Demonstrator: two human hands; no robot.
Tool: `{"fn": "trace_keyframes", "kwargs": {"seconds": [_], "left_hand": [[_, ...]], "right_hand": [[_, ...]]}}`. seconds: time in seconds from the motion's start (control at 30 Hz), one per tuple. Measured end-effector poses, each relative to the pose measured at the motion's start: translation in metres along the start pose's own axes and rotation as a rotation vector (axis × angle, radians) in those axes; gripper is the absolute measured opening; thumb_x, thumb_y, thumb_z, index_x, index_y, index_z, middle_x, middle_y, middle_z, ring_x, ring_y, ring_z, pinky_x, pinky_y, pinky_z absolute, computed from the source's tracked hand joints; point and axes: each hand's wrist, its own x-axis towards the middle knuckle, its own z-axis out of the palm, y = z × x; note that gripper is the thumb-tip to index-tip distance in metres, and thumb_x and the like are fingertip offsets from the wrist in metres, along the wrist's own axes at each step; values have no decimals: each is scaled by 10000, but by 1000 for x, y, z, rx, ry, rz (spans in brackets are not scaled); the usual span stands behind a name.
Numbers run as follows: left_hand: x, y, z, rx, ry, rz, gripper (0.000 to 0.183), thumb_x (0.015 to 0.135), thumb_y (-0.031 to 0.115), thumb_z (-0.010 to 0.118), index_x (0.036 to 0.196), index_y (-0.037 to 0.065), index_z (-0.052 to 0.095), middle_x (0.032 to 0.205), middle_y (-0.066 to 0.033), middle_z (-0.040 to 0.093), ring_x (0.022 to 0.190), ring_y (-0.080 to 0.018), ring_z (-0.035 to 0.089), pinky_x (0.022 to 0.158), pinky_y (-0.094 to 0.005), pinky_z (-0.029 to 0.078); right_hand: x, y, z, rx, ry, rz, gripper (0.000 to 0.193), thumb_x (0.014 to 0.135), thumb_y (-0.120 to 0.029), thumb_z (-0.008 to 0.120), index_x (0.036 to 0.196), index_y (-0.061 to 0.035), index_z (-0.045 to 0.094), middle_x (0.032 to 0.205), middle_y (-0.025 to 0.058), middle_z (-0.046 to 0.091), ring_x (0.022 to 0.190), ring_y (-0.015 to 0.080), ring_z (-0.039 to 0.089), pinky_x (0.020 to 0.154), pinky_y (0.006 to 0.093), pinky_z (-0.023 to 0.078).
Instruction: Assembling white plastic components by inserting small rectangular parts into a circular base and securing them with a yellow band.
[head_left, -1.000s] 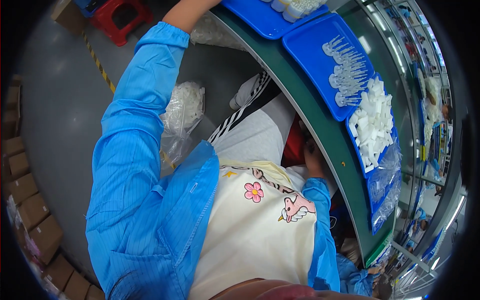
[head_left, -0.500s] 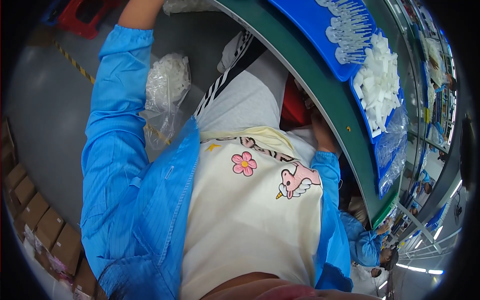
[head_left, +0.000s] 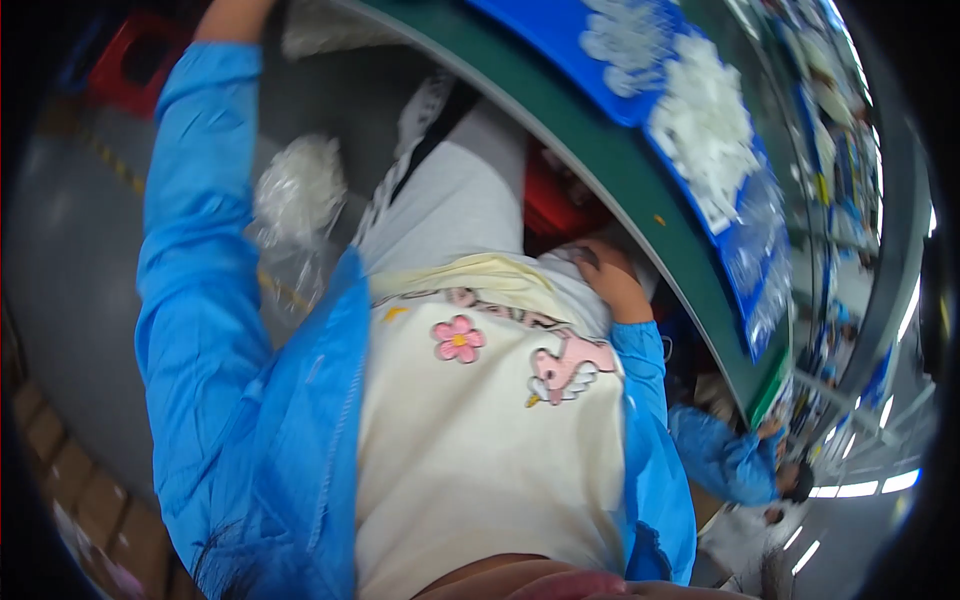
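Note:
My right hand [head_left: 606, 272] is over the light grey trousers [head_left: 465, 190] at my lap, close to the curved edge of the green-topped table [head_left: 600, 165]. Its fingers are blurred, and I cannot make out anything in them. My left arm, in a blue sleeve [head_left: 205, 190], reaches up to the top edge; only the wrist shows there, and the hand is out of the picture. On the table, a blue tray [head_left: 545, 32] carries rows of translucent white pronged pieces [head_left: 625, 45]. Beside it, a pile of small white pieces [head_left: 703, 130] fills another blue tray [head_left: 690, 212].
Clear plastic film [head_left: 762, 255] lies over the tray's near end. A clear bag of white pieces [head_left: 300, 190] sits on the floor at left, near a red stool [head_left: 130, 60]. Cardboard boxes [head_left: 75, 480] line the lower left. Another person in blue [head_left: 720, 455] sits at right.
My right hand has come out from under the table edge onto my lap. The whole view has shifted, so the table and trays appear further left and higher.

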Motion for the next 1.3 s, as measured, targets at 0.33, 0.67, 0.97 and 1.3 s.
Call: {"fn": "trace_keyframes", "kwargs": {"seconds": [0.33,0.67,0.97,1.3], "left_hand": [[52,-56,24,197,-398,14,531,863,588,579,1139,145,675,1105,-108,694,1041,-322,652,889,-424,486],[-77,147,-20,-219,-6,429,243,858,307,704,885,66,706,891,-104,697,817,-302,661,729,-377,508],[-105,228,-4,-443,-333,470,355,786,245,764,1078,58,689,863,-107,690,801,-278,664,730,-346,516],[-109,254,15,-550,-292,472,193,796,197,754,877,61,645,897,-97,657,760,-268,632,690,-364,509]], "right_hand": [[-56,-58,-82,562,-208,-93,338,883,-194,670,1168,-17,635,1128,133,646,1049,247,613,917,353,479],[-73,22,-195,279,807,225,174,847,-102,675,1008,-39,672,962,61,672,848,142,611,728,293,484],[-13,5,-180,-69,736,-8,283,777,-129,740,1000,9,633,984,170,569,885,376,585,749,401,487],[-19,6,-170,-70,762,-49,145,787,-48,705,844,15,587,1065,165,567,935,361,556,815,428,461]]}}
